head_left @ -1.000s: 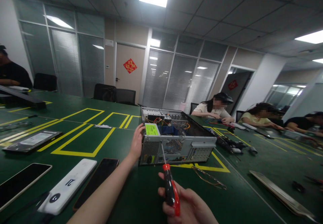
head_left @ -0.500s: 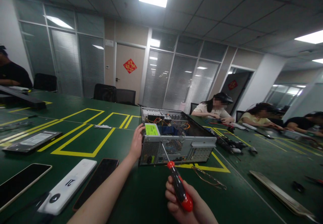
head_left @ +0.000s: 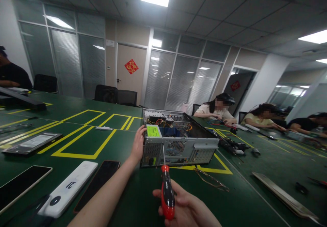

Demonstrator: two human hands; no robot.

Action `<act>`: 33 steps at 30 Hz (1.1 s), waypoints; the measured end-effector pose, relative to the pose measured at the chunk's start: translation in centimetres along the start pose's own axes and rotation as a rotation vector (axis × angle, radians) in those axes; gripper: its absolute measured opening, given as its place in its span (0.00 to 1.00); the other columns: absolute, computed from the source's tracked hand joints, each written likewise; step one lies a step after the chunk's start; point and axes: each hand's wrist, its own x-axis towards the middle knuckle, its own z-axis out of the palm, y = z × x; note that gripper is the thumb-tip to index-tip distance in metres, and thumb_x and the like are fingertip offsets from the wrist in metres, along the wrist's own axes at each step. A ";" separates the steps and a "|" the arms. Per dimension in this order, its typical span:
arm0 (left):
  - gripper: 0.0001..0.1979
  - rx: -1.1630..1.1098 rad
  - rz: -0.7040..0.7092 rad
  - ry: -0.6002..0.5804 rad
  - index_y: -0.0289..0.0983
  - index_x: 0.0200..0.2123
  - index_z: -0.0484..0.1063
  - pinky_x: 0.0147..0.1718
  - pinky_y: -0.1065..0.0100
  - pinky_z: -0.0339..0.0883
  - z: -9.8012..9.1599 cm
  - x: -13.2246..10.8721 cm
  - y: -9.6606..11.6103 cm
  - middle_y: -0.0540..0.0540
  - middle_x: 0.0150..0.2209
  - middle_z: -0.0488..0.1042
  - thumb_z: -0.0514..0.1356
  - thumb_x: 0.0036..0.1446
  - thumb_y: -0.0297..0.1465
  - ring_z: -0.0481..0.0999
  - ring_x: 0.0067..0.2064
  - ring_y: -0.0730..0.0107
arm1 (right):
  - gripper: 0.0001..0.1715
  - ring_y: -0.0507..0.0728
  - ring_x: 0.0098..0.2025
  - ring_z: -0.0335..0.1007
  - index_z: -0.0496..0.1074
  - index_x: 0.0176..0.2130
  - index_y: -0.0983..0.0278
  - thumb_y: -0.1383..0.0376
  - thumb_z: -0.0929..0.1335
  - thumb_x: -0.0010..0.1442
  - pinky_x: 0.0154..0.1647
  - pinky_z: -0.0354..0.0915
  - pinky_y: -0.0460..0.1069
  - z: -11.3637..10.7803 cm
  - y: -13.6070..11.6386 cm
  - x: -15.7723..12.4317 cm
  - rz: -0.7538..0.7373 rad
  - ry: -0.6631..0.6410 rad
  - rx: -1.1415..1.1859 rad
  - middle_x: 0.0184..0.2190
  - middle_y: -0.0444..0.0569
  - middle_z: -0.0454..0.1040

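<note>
An opened computer case (head_left: 189,143) lies on the green table, its rear panel facing me and its inside showing wires and a power supply with a bright green label (head_left: 153,131). My left hand (head_left: 139,144) presses against the case's left side, fingers closed along its edge. In my right hand (head_left: 178,201) is a red and black screwdriver (head_left: 168,193). Its shaft points away from me, and the tip meets the rear panel just right of the power supply grille. Whether the tip sits in a screw is too small to tell.
Left of me lie a hard drive (head_left: 33,142), a white device marked 21 (head_left: 70,186) and two phones. To the right are eyeglasses (head_left: 211,179), a metal strip (head_left: 283,196) and a heap of black cables (head_left: 232,145). Several people sit around the table.
The screwdriver's handle has swung left, so it now points nearly straight at the panel. My right hand's fingers have loosened around it. The left hand and case have stayed put.
</note>
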 end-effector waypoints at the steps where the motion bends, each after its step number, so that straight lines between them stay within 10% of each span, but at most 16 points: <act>1: 0.21 -0.001 0.006 0.003 0.42 0.53 0.68 0.63 0.52 0.56 0.0 0.0 0.0 0.42 0.61 0.64 0.42 0.68 0.42 0.64 0.63 0.60 | 0.33 0.57 0.41 0.78 0.67 0.54 0.57 0.66 0.75 0.49 0.38 0.67 0.48 0.1 0.0 0.0 0.004 0.010 -0.030 0.50 0.52 0.76; 5: 0.21 -0.005 0.011 0.007 0.43 0.53 0.68 0.63 0.52 0.56 0.0 0.0 -0.1 0.43 0.61 0.65 0.42 0.68 0.42 0.64 0.63 0.61 | 0.35 0.55 0.39 0.77 0.66 0.56 0.58 0.62 0.76 0.51 0.38 0.66 0.47 0.2 0.0 -0.2 -0.041 0.149 -0.105 0.45 0.50 0.77; 11: 0.21 -0.005 -0.009 -0.006 0.43 0.53 0.68 0.64 0.52 0.56 -0.1 0.0 0.0 0.43 0.62 0.64 0.42 0.68 0.42 0.63 0.64 0.61 | 0.24 0.46 0.26 0.67 0.74 0.34 0.67 0.54 0.79 0.43 0.24 0.60 0.41 -0.2 0.5 0.1 -0.178 0.350 -0.044 0.29 0.42 0.73; 17: 0.21 0.005 0.004 -0.002 0.42 0.53 0.67 0.63 0.52 0.57 -0.1 0.0 0.0 0.42 0.62 0.64 0.42 0.68 0.42 0.63 0.64 0.61 | 0.28 0.40 0.12 0.46 0.70 0.41 0.60 0.50 0.77 0.46 0.13 0.37 0.40 -0.6 0.5 0.3 -0.088 0.271 -0.120 0.25 0.37 0.72; 33: 0.21 -0.007 -0.003 0.005 0.43 0.53 0.68 0.63 0.53 0.57 0.0 0.0 0.0 0.42 0.61 0.64 0.42 0.68 0.43 0.64 0.63 0.61 | 0.23 0.49 0.26 0.73 0.64 0.44 0.61 0.53 0.73 0.55 0.19 0.58 0.42 0.6 0.6 0.2 -0.157 0.259 -0.229 0.33 0.43 0.76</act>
